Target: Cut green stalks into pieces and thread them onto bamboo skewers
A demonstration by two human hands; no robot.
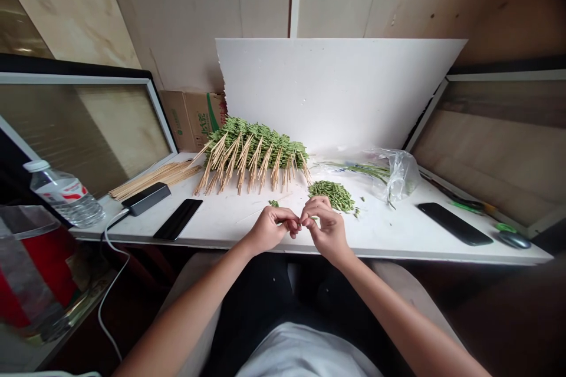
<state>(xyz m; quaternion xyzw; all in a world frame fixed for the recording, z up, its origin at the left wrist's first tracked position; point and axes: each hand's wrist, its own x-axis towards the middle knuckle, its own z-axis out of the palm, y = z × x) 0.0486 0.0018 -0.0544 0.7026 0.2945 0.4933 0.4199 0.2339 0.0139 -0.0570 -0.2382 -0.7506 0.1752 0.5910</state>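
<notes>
My left hand (273, 228) and my right hand (326, 225) meet fingertip to fingertip above the table's front edge. Both are closed in a pinch. Bits of green show at the fingers of each, but most of what they hold is hidden. Just beyond my left hand, a short green piece (274, 204) pokes out; I cannot tell whether it is held or lies on the table. Behind my right hand is a heap of short cut green stem pieces (333, 195). Farther back, a large stack of green-loaded skewers (260, 144) has its bare wooden ends towards me.
Bare wooden skewers (154, 179) lie left, near a black box with a cable (148, 198), a phone (179, 219) and a water bottle (66, 194). Long green stems (365, 169), a plastic bag (402, 174), another phone (454, 224) and a mouse (513, 240) lie right. A white board (340, 94) stands behind.
</notes>
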